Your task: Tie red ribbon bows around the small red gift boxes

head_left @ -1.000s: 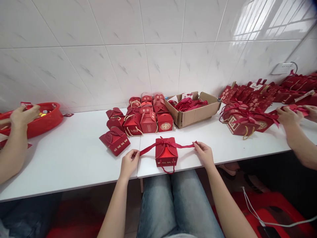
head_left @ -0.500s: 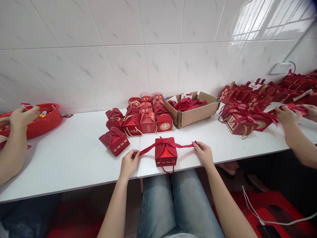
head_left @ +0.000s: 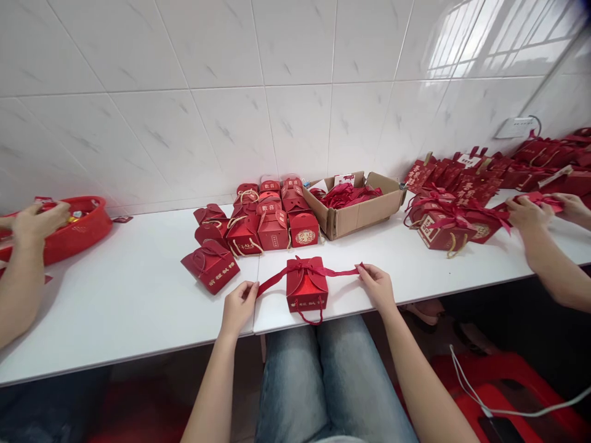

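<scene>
In front of me at the table's near edge stands a red gift box (head_left: 307, 292) with gold lettering and a red cord handle hanging down its front. A dark red ribbon (head_left: 340, 271) is knotted across its top, with a tail stretched out to each side. My left hand (head_left: 239, 304) pinches the left tail between thumb and fingers. At the other side my right hand (head_left: 376, 284) pinches the tip of the right tail. Neither hand touches the box itself. Left of it, a tilted red box (head_left: 210, 266) lies on the white table.
Several stacked red boxes (head_left: 272, 224) stand behind, beside a cardboard box (head_left: 364, 216) full of ribbons. At left, a person's hand (head_left: 41, 218) is over a red basin (head_left: 87, 237). At right, a co-worker's hands (head_left: 530, 212) handle ribbon near ribboned boxes (head_left: 455, 224).
The whole view has shifted slightly, so things sit a little further left. Both my hands keep their hold on the ribbon tails, and the box stays in place.
</scene>
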A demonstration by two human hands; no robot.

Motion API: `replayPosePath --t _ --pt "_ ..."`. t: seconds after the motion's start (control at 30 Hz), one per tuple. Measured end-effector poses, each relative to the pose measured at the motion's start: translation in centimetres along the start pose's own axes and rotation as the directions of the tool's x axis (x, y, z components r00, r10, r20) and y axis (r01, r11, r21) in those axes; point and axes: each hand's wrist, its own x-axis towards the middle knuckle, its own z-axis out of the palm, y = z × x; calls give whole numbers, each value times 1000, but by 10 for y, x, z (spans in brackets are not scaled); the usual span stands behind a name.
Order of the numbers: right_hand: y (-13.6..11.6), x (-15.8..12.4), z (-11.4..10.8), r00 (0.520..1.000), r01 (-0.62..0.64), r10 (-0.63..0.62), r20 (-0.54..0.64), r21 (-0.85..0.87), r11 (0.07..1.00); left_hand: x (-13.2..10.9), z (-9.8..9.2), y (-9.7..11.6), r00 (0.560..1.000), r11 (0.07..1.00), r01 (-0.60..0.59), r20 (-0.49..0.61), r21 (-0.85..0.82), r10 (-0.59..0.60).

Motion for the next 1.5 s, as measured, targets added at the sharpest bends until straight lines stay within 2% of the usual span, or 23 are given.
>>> replayPosePath --t 0.4,0.5,0.6,0.63,0.7,0.8,0.9,0.97,1.1,1.27,1.33,1.5 --pt "8 3 -1 996 84 -85 -9 -105 991 -1 2 2 1000 1000 8 -23 -31 -9" --pt "7 4 -1 984 151 -164 -76 -151 977 1 2 3 998 999 8 -70 -52 -12" --pt "1 3 4 940 267 -306 -149 -232 935 6 0 11 986 998 7 -163 -68 -18" --pt "-3 1 7 924 318 -359 -134 -253 914 6 0 17 984 997 -2 -180 -76 -11" --pt "-13 -6 15 908 404 -419 -21 -230 886 6 -2 33 987 992 -57 -157 -115 39" --pt "-30 -19 33 908 390 -372 190 -64 919 2 -2 63 979 959 -205 -28 -196 204" --pt "-45 -30 48 917 305 -286 278 -27 952 -1 2 85 953 945 -279 74 -173 295" --pt "-51 -33 55 929 242 -220 296 -39 969 -2 6 90 957 952 -254 103 -169 273" --pt "-51 -33 62 937 112 -78 340 -82 990 0 17 86 982 958 -83 140 -275 125" --pt "-41 -33 64 949 74 -17 316 -170 983 -1 22 81 991 961 78 123 -264 -46" --pt "-40 -33 64 944 64 -7 329 -163 985 -2 23 81 992 963 91 109 -253 -65" --pt "-48 -36 63 912 79 -7 409 -160 984 -7 24 86 991 960 29 134 -278 9"
